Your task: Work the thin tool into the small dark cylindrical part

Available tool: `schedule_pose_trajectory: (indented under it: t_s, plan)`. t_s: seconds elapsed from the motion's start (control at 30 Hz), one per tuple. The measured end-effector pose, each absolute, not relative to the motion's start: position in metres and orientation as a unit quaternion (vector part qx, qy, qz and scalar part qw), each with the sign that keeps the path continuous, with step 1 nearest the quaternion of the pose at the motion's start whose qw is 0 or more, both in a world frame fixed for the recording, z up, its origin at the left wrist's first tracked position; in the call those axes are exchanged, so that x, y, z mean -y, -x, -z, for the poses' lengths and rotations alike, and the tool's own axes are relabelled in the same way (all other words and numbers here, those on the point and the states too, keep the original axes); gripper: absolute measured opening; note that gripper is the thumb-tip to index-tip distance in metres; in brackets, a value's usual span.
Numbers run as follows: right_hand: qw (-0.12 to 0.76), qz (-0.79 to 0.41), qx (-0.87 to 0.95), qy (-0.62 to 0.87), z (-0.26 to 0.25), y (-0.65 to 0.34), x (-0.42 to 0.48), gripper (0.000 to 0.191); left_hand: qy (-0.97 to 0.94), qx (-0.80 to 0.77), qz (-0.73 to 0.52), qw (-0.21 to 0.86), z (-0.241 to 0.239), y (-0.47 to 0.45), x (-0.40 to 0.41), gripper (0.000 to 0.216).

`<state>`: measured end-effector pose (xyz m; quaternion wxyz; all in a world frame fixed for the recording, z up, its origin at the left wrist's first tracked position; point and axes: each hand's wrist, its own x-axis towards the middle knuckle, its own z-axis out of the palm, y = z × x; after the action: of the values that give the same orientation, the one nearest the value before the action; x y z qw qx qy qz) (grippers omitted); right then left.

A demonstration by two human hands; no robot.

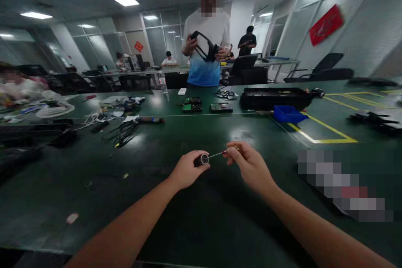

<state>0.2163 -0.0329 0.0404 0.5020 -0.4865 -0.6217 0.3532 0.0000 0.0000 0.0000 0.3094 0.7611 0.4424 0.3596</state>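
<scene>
My left hand (187, 170) is closed round a small black cylindrical part (201, 160), whose pale ringed end faces right. In my right hand (248, 161) is a screwdriver (216, 154), gripped by its handle, with the thin metal shaft pointing left. The shaft's tip reaches the ringed end of the cylinder; whether it goes inside I cannot tell. Both hands are over the green tabletop (176, 226), close together near the middle of the view. Most of the screwdriver's handle is hidden by my fingers.
Beyond my hands lie circuit boards (192, 105), a metal-cased unit (221, 107), a long black housing (276, 98) and a blue bin (289, 114). Left are a cabled tool (150, 120) and loose cables (124, 134). A person (205, 46) stands across the table holding a black frame.
</scene>
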Motion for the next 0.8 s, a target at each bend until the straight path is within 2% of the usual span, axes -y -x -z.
schedule_pose_trajectory:
  t_s: [0.27,0.47,0.63,0.8]
  plan:
    - [0.473,-0.315,0.639,0.518,-0.0429,-0.2159,0.0342,0.028,-0.768,-0.444,-0.346,0.305,-0.0049,-0.0014,0.0002,0.034]
    - [0.421,-0.231,0.671,0.564,-0.0438,-0.2207,0.0356,0.041,-0.771,-0.441,-0.346,0.303,-0.0051,0.0004,0.0008,0.034]
    - [0.437,-0.259,0.681,0.528,-0.0426,-0.2202,0.0355,0.021,-0.777,-0.451,-0.332,0.288,-0.0043,0.0014,0.0009,0.037]
    - [0.420,-0.282,0.685,0.524,-0.0472,-0.2186,0.0360,0.020,-0.784,-0.454,-0.318,0.277,-0.0058,0.0019,0.0013,0.038]
